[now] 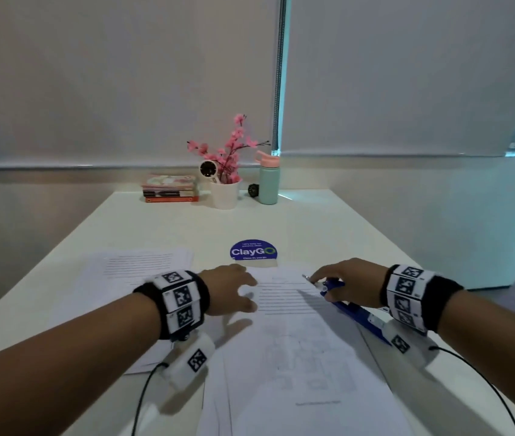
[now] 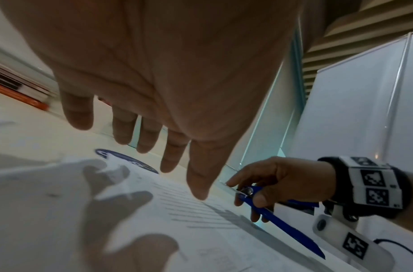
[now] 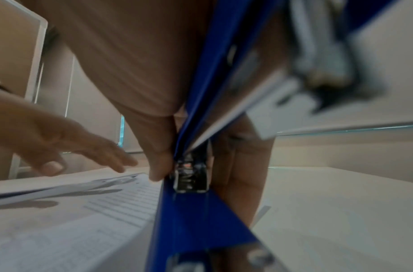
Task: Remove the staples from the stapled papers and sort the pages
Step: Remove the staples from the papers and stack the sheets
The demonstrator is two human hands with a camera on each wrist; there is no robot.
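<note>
We see the stapled papers (image 1: 293, 338) lying flat on the white table (image 1: 312, 221), directly in front of us, long edge running away from the camera. Printed lines fill the top part of the front page.

Left hand (image 1: 227, 289) sits over the top-left corner of that stack, fingers straight and spread. In the left wrist view the fingers (image 2: 170, 158) hang just above the page, casting a shadow on it; we cannot tell if any fingertip touches the paper. It holds nothing.

Right hand (image 1: 349, 286) is at the top-right corner of the same stack, fingers curled round a blue stapler (image 1: 355, 311). The stapler's metal nose points toward the top edge of the page; its body runs back under the wrist. The right wrist view shows the thumb pressed against the blue side near the metal front end, with the stack just to its left. The staple itself is too small to make out.

So the stack lies between the two hands, each at one upper corner.

A second pile of pages (image 1: 136, 269) lies to the left, partly under the left forearm, apart from the main stack.

A round blue sticker (image 1: 253, 251) sits just beyond the stack's top edge. At the table's far end: stacked books (image 1: 171, 188), a white pot with pink flowers (image 1: 225, 184), a teal bottle (image 1: 269, 180).
</note>
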